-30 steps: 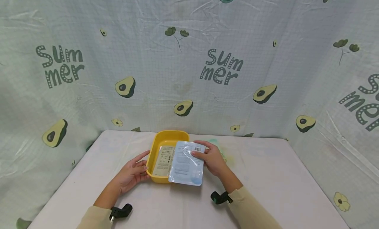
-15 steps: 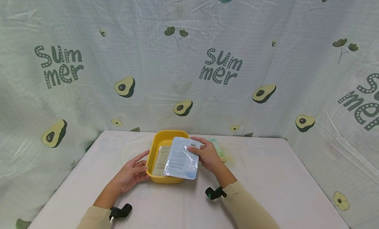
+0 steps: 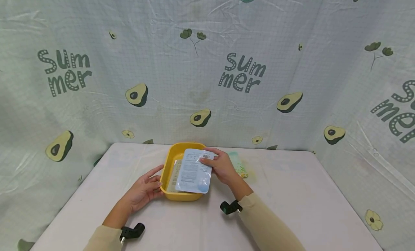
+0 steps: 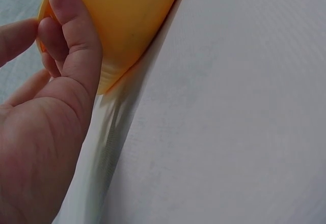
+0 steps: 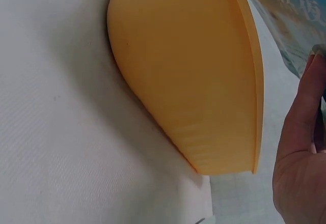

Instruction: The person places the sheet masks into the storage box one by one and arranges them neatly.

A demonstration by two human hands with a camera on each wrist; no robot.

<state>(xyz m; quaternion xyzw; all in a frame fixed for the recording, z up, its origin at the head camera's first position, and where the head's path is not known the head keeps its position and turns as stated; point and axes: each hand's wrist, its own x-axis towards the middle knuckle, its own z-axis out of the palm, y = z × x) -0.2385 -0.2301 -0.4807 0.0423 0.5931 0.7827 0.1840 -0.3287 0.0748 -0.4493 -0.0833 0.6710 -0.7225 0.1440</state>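
Note:
A light-blue sheet mask packet [image 3: 193,171] is held by its upper right edge in my right hand [image 3: 222,167], thumb on the printed face. It tilts above the yellow tray [image 3: 166,177]. Its darker blue front [image 5: 300,2] shows in the right wrist view. Inside the tray lies a cream packet [image 3: 174,176], partly hidden under the blue one. My left hand [image 3: 146,188] holds the tray's left side at the rim. In the left wrist view, bent fingers [image 4: 76,35] lie against the tray's outer wall [image 4: 122,20].
A green patterned packet [image 3: 238,165] lies on the white table [image 3: 285,193] behind my right hand, partly covered by it. A printed curtain [image 3: 162,99] rises behind the table and along both sides.
My right hand has moved left and slightly away from me, bringing the blue sheet mask packet over the tray. More of the green packet shows. My left hand and the tray have stayed put.

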